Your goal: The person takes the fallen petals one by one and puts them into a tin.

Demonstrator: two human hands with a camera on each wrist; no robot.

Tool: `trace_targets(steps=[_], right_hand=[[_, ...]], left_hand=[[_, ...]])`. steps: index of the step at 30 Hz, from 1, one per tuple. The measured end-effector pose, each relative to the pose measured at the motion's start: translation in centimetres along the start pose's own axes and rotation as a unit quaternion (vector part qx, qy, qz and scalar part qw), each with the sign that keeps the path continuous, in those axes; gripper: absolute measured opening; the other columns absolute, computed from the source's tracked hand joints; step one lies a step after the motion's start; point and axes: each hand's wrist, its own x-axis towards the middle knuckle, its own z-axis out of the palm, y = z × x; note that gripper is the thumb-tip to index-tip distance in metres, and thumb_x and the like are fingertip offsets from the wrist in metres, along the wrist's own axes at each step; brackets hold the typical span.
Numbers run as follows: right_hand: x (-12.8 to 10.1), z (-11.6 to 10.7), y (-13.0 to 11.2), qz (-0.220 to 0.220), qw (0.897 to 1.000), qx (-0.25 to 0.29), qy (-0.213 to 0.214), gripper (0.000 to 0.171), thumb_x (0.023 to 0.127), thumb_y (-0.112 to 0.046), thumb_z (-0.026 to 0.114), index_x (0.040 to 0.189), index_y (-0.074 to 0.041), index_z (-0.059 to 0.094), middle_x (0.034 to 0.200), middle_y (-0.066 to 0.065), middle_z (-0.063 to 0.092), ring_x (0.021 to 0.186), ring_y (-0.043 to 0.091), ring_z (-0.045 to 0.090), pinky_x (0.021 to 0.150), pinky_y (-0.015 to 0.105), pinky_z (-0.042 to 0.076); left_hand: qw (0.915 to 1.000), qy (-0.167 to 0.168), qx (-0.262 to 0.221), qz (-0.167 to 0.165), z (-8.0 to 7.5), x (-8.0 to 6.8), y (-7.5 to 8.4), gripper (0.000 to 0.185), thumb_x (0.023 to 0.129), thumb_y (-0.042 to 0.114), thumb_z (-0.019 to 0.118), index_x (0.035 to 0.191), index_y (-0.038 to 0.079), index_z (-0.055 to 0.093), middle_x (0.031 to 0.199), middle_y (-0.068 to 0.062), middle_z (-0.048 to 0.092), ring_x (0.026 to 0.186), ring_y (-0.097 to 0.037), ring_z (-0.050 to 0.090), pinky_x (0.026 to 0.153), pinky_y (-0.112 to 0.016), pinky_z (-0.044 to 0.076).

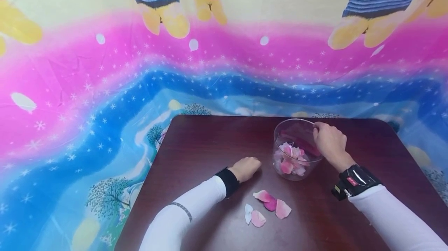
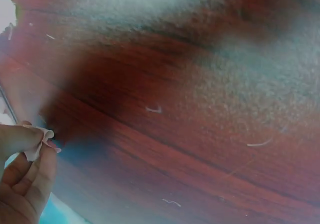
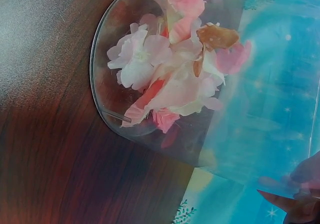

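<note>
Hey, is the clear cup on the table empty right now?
No, the clear cup holds a heap of pink and white petals, plain in the right wrist view, while the right hand grips its rim.

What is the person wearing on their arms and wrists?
Both arms are in long white sleeves. The left sleeve has a thin grey curved stripe across the forearm and ends at a plain black wristband. The right sleeve ends at a bulkier black wrist strap with a shiny, clear-looking cover and a small red label. Both hands are bare, without gloves.
</note>
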Motion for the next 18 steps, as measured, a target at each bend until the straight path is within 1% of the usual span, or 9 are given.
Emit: trace_targets(steps=[3,7,10,14,18], right_hand=[[-0.1,0.0,-0.1,-0.001,1.0,0.002,0.0,0.032,0.1,-0.02,0.049,0.124,-0.004,0.066,0.085,0.023,0.069,0.068,0.04,0.063,0.046,0.042,0.037],[0.0,0.0,-0.2,0.0,1.0,0.002,0.003,0.031,0.1,-0.02,0.05,0.122,-0.006,0.067,0.093,0.026,0.071,0.074,0.045,0.065,0.047,0.044,0.038],[0.1,-0.1,-0.1,0.0,1.0,0.001,0.004,0.031,0.099,-0.019,0.05,0.121,-0.006,0.067,0.094,0.027,0.071,0.075,0.046,0.066,0.047,0.045,0.039],[0.1,-0.1,0.0,0.001,1.0,0.0,0.005,0.03,0.099,-0.019,0.05,0.12,-0.006,0.068,0.094,0.027,0.071,0.076,0.046,0.066,0.047,0.045,0.039],[0.0,0.0,0.1,0.003,1.0,-0.001,0.002,0.03,0.1,-0.02,0.05,0.121,-0.006,0.067,0.095,0.027,0.071,0.077,0.046,0.066,0.048,0.046,0.04]], left_hand=[[0.9999,0.009,-0.011,-0.002,-0.8,-0.3,0.1,0.01,0.09,0.007,0.071,0.095,0.015,0.07,0.094,0.001,0.071,0.094,-0.015,0.071,0.079,-0.027,0.058],[0.9991,0.032,-0.028,0.001,-2.6,-0.6,-0.2,0.013,0.094,0.006,0.066,0.102,0.014,0.073,0.089,0.001,0.067,0.088,-0.013,0.07,0.074,-0.024,0.057],[0.9976,0.051,-0.046,0.007,-4.3,-0.8,-0.6,0.013,0.095,0.006,0.066,0.103,0.012,0.073,0.087,0.002,0.065,0.084,-0.01,0.067,0.07,-0.02,0.055],[0.9949,0.072,-0.069,0.012,-5.9,-0.9,-1.0,0.013,0.095,0.005,0.064,0.103,0.011,0.073,0.091,0.001,0.067,0.087,-0.01,0.067,0.073,-0.018,0.054],[0.9922,0.095,-0.079,0.017,-7.2,-0.9,-1.3,0.016,0.095,0.002,0.061,0.101,0.012,0.072,0.095,0.0,0.069,0.091,-0.012,0.068,0.079,-0.019,0.055]])
